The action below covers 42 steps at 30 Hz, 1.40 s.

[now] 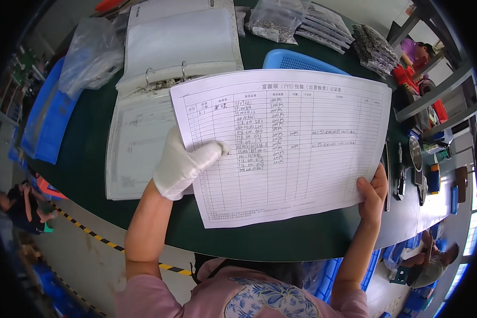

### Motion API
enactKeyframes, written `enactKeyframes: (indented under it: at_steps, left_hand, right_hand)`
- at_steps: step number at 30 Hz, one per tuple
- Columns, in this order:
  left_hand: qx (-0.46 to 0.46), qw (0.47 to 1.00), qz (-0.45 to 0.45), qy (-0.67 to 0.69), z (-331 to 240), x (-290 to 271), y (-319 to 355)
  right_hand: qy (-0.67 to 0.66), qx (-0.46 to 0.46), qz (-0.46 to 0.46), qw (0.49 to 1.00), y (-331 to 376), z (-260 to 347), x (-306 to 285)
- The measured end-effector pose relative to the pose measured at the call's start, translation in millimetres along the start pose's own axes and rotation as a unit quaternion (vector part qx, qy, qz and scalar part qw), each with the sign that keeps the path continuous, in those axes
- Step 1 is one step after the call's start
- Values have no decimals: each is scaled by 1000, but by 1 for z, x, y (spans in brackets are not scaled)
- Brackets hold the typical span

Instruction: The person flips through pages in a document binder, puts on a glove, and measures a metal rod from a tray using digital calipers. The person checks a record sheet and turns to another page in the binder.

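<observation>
Gripping a sheet from both sides, over the near part of the dark green desk. Closed on its left edge with the white-gloved left grip, thumb to the front; closed on the right edge near the lower corner with the bare right grip. Ruled as a table, partly filled in by hand.

Just beyond the left grip, an open ring binder, partly covered by the sheet. Farther left, a blue tray, with a clear bag slumped over its far end. Beyond the sheet, between both grips, a blue basket, mostly hidden; past that, bags of small parts along the far side.

Right of the right grip, a pale desk with a round pan and tools. Below the right grip, blue crates.

Outward and down from the left grip, grey floor, striped with black-and-yellow tape. Farther left, a person in dark clothes. Well right of the right grip, another person, near bright windows.
</observation>
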<state>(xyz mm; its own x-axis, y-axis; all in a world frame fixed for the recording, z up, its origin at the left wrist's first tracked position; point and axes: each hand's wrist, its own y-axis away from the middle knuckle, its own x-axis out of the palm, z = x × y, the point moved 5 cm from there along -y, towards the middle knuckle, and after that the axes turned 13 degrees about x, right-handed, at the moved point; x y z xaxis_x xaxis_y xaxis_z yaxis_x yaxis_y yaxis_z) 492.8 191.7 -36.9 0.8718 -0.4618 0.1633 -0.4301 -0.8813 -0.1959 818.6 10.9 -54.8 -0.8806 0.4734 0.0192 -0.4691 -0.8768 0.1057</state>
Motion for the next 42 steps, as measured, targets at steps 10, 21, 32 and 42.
enactKeyframes:
  at_steps: [10,21,32,42]
  left_hand:
    - [-22,998,-36,55,7,-13,7]
    - [-20,991,-38,126,20,-13,6]
    - [-18,988,-44,150,19,-12,8]
    - [-15,990,-41,137,22,-17,9]
  right_hand:
    - [-69,20,-6,997,5,-18,2]
    - [-71,27,5,997,7,-18,6]
    - [-78,26,9,997,7,-18,8]
    - [-76,31,10,997,7,-18,9]
